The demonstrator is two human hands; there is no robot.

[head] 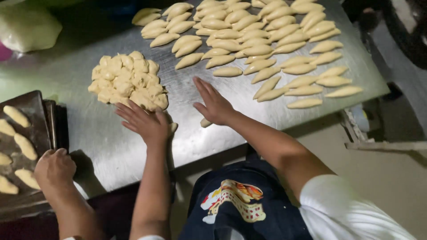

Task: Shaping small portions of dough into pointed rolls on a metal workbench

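Steel table (111, 151) filled most of the view, bare metal along its near edge and left side. Far half carried many rows of shaped dough pieces (262, 44), pale yellow, tapered at both ends, lying close together and mostly angled the same way, reaching to the right edge of the table.

Heap of small cut dough lumps (126, 80) sat left of centre on the steel, well apart from the shaped rows. Large pale dough mass (26, 26) lay at the far left corner, partly out of focus.

Dark baking tray (33, 111) stood at the near left, overhanging the table edge, with several shaped pieces spaced out on it. Another person's hand (54, 168) rested on the tray's near right corner, fingers curled over the rim.

Wearer's left hand (147, 122) lay flat, fingers spread, palm down on the steel just below the heap of lumps; a bit of dough (173, 127) showed at its right edge, pressed under the palm. Not gripping, open and pressing.

Wearer's right hand (213, 104) was likewise flat and spread, palm down near the table's front edge, between the heap and the shaped rows. A small tapered dough end (205, 123) poked out below the heel of the palm, so a piece lay under it. Open, nothing clenched
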